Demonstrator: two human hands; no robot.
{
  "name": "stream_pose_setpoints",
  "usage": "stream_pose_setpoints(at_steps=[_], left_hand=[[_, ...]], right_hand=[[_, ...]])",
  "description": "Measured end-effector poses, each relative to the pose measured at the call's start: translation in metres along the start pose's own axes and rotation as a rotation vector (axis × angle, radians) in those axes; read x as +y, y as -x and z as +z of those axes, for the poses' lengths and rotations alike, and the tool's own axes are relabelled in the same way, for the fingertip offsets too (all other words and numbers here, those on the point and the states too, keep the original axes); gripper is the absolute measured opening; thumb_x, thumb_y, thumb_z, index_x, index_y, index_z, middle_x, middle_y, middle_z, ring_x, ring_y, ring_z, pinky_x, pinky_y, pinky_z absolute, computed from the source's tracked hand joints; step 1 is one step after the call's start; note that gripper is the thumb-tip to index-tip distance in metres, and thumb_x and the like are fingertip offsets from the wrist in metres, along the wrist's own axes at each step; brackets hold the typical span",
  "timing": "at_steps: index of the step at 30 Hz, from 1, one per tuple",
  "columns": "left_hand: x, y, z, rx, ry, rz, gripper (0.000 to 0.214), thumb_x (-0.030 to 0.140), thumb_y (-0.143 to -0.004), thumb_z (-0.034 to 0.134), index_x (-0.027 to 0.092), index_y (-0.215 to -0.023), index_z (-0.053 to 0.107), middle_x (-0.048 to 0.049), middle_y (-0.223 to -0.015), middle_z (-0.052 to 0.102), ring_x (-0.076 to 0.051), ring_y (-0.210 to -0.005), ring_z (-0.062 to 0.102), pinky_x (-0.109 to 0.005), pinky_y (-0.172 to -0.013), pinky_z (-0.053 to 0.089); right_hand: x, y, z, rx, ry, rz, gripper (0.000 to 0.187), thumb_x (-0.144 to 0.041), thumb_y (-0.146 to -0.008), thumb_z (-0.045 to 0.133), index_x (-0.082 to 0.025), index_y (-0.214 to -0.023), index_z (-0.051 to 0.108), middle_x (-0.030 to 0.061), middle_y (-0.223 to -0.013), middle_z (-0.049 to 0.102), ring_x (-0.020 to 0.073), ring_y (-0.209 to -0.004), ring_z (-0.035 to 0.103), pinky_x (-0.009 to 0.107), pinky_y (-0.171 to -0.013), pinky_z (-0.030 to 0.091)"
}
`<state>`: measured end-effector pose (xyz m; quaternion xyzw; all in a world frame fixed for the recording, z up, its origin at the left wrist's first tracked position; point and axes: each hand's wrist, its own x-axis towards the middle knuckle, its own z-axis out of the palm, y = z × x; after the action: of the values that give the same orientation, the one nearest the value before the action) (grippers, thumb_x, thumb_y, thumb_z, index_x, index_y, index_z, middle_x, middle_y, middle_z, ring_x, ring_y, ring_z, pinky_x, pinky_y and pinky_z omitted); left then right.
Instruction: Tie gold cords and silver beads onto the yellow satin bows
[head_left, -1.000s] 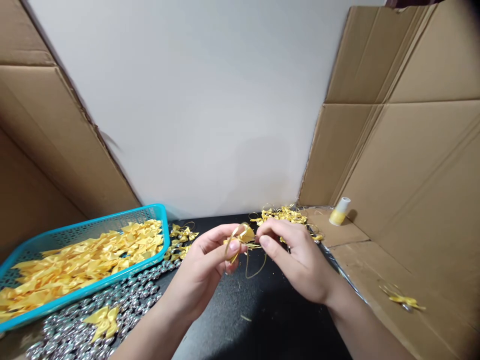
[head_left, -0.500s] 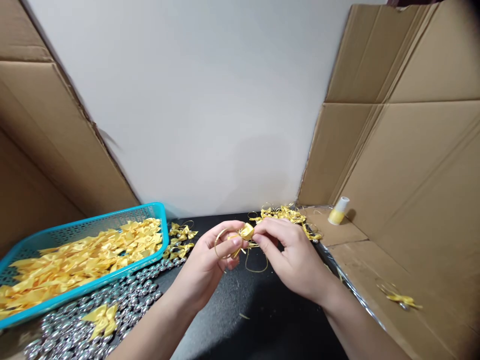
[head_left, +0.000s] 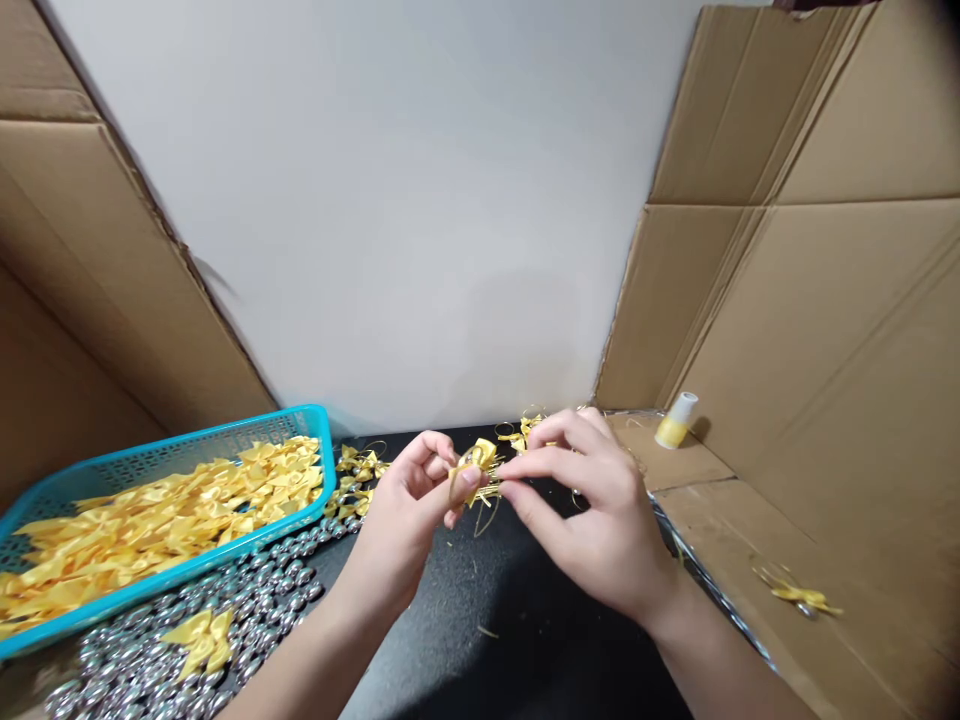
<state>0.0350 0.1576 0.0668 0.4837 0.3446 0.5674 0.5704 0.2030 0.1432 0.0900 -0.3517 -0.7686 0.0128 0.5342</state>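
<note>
My left hand (head_left: 405, 515) and my right hand (head_left: 600, 510) meet over the black table (head_left: 525, 630), both pinching one small yellow satin bow (head_left: 478, 462). A thin gold cord loop (head_left: 486, 515) hangs down from the bow between my fingers. My left thumb and forefinger press the bow's left side. The fingertips of my right hand close on its right side and on the cord. A heap of finished bows with gold loops (head_left: 529, 432) lies just behind my right hand, partly hidden by it.
A turquoise plastic basket (head_left: 187, 440) full of yellow bows sits at the left. Several silver beads (head_left: 255, 600) lie spread in front of it, with a loose bow (head_left: 199, 640) on them. Cardboard walls stand on both sides. A small yellow-and-white spool (head_left: 677, 420) and another bow (head_left: 799, 592) rest on the right cardboard.
Both hands have risen slightly and drawn closer together on the bow. The gold loop below the bow has shrunk. My right hand now covers more of the finished heap.
</note>
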Motion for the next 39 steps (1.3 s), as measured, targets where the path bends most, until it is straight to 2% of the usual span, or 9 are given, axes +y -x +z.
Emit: stream_pose_setpoints(at_steps=[5,9,13,18,20,25,29,33,39], left_hand=[[0.002,0.007,0.002,0.028,-0.337,0.198,0.027,0.026,-0.080,0.071,0.020,-0.077,0.045,0.0066,-0.065,0.049,-0.007,-0.058,0.043,-0.017,-0.054,0.038],[0.004,0.011,0.003,0.043,-0.536,0.296,0.024,0.025,-0.082,0.067,0.020,-0.077,0.044,0.0055,-0.067,0.051,-0.008,-0.057,0.044,-0.019,-0.053,0.037],[0.005,0.009,0.003,0.012,-0.469,0.236,0.026,0.025,-0.081,0.068,0.020,-0.076,0.043,0.0062,-0.064,0.049,-0.008,-0.056,0.042,-0.018,-0.052,0.037],[0.007,-0.001,0.000,-0.005,-0.282,0.142,0.031,0.027,-0.079,0.070,0.020,-0.074,0.040,0.0072,-0.060,0.048,-0.007,-0.056,0.042,-0.017,-0.053,0.036],[0.005,-0.006,-0.003,0.016,-0.249,0.127,0.032,0.025,-0.077,0.071,0.019,-0.072,0.040,0.0078,-0.058,0.047,-0.007,-0.054,0.039,-0.017,-0.051,0.034],[-0.001,-0.015,-0.012,0.050,-0.192,0.088,0.030,0.025,-0.077,0.071,0.019,-0.071,0.043,0.0078,-0.057,0.046,-0.006,-0.052,0.037,-0.017,-0.050,0.030],[-0.002,-0.016,-0.012,0.035,-0.193,0.043,0.026,0.027,-0.073,0.073,0.018,-0.071,0.049,0.0070,-0.058,0.047,-0.006,-0.051,0.036,-0.018,-0.048,0.027],[-0.004,-0.018,-0.013,0.033,-0.222,0.017,0.019,0.026,-0.071,0.071,0.017,-0.067,0.055,0.0052,-0.058,0.050,-0.007,-0.050,0.036,-0.019,-0.048,0.026],[-0.012,-0.025,-0.019,0.044,-0.232,-0.030,0.014,0.025,-0.070,0.070,0.017,-0.066,0.059,0.0043,-0.056,0.049,-0.008,-0.050,0.035,-0.020,-0.049,0.025]], right_hand=[[-0.003,0.005,0.011,-0.035,0.171,0.008,0.008,-0.019,-0.087,0.062,-0.022,-0.089,0.070,0.0019,-0.081,0.060,0.0180,-0.079,0.051,0.035,-0.074,0.036],[0.002,0.006,0.016,-0.037,0.196,0.007,0.009,-0.017,-0.087,0.061,-0.021,-0.082,0.067,0.0012,-0.078,0.059,0.0173,-0.077,0.050,0.034,-0.072,0.034],[0.008,0.005,0.020,0.011,0.123,-0.060,0.012,-0.013,-0.088,0.060,-0.020,-0.079,0.064,0.0006,-0.078,0.059,0.0161,-0.076,0.049,0.034,-0.073,0.035],[0.013,0.009,0.027,0.193,-0.081,-0.153,0.014,-0.011,-0.087,0.060,-0.023,-0.082,0.067,0.0015,-0.079,0.058,0.0168,-0.081,0.051,0.033,-0.075,0.043],[0.015,0.011,0.028,0.194,-0.178,-0.156,0.016,-0.011,-0.088,0.058,-0.024,-0.086,0.066,0.0009,-0.079,0.059,0.0160,-0.079,0.054,0.033,-0.074,0.046],[0.018,0.017,0.029,0.136,-0.538,0.009,0.017,-0.014,-0.092,0.055,-0.028,-0.093,0.063,0.0010,-0.103,0.070,0.0153,-0.088,0.067,0.037,-0.078,0.056],[0.018,0.016,0.030,0.175,-0.688,0.165,0.009,-0.021,-0.094,0.054,-0.027,-0.094,0.061,-0.0002,-0.098,0.074,0.0138,-0.074,0.073,0.034,-0.071,0.062],[0.012,0.010,0.020,0.281,-0.707,0.190,0.008,-0.021,-0.094,0.056,-0.027,-0.091,0.060,-0.0032,-0.085,0.074,0.0136,-0.074,0.074,0.031,-0.070,0.064],[0.002,0.002,-0.015,0.470,-0.702,0.106,0.011,-0.017,-0.092,0.060,-0.028,-0.092,0.062,-0.0053,-0.082,0.073,0.0113,-0.069,0.073,0.025,-0.064,0.064]])
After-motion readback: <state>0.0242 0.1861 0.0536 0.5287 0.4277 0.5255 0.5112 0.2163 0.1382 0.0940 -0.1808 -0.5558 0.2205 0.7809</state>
